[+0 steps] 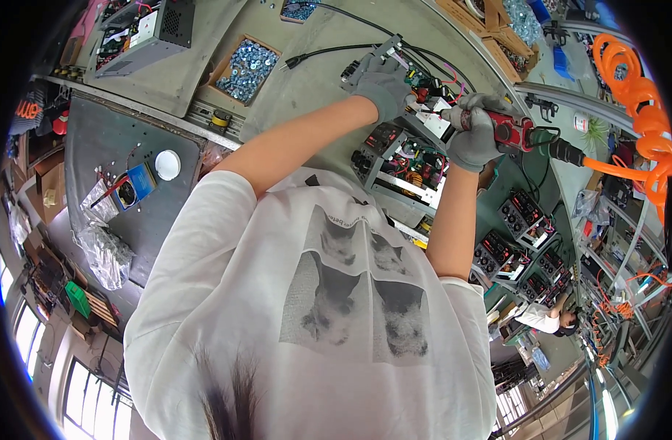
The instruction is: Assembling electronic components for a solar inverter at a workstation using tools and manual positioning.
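Observation:
My right hand (474, 139), in a grey glove, is wrapped round a red air screwdriver (506, 132). The tool lies nearly level, its tip pointing left at an open electronic unit (433, 121) with circuit boards and coloured wires inside. On the left side of that unit, my gloved left hand (384, 86) grips its front end; some fingertips are hidden behind it. Whether the screwdriver's tip touches a screw cannot be made out. Just nearer to me stands a second open unit (405, 163), with knobs on its front panel and a copper coil inside.
A box of screws or nuts (248, 70) sits left of my hands, beside a black power cable (329, 50). An orange coiled hose (647, 110) feeds the screwdriver. Several finished-looking units (523, 216) stand at right. A cased unit (149, 40) is far left.

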Action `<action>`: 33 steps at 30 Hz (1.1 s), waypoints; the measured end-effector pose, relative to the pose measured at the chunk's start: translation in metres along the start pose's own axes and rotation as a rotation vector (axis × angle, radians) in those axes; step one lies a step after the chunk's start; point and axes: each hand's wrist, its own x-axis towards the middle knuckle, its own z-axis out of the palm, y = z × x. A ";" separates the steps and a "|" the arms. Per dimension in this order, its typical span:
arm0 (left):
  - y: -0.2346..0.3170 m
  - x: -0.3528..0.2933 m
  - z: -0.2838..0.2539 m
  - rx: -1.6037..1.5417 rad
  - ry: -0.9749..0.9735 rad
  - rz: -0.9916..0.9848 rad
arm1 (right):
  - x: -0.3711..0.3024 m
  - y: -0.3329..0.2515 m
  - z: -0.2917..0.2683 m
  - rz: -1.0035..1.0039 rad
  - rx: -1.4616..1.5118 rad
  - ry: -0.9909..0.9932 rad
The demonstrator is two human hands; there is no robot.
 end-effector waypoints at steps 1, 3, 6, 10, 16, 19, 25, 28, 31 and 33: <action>0.001 -0.001 -0.002 -0.014 -0.007 0.005 | 0.001 0.000 0.001 0.008 -0.028 -0.007; 0.003 -0.003 -0.011 -0.018 -0.059 0.007 | -0.005 -0.003 0.015 -0.057 -0.105 0.047; 0.002 -0.005 -0.010 0.005 -0.054 0.005 | -0.009 -0.006 0.021 -0.120 -0.198 0.069; 0.000 -0.003 -0.014 -0.060 -0.078 -0.029 | -0.010 -0.003 0.018 -0.044 -0.072 0.056; -0.008 -0.010 -0.003 0.013 0.068 0.024 | -0.007 -0.005 0.025 -0.104 -0.163 0.108; -0.021 -0.020 -0.014 -0.341 0.583 0.064 | -0.006 -0.018 0.031 -0.087 -0.118 0.074; -0.168 0.034 -0.001 -0.441 1.053 -0.429 | -0.009 -0.048 0.026 -0.251 -0.053 0.089; -0.231 0.064 0.008 -0.313 0.460 -0.649 | -0.016 -0.062 0.029 -0.279 -0.049 0.126; -0.333 0.091 0.076 -0.004 -0.144 -0.699 | -0.015 -0.067 0.036 -0.248 -0.040 0.112; -0.312 0.118 0.062 0.012 -0.132 -0.571 | -0.030 -0.065 0.035 -0.192 -0.029 0.235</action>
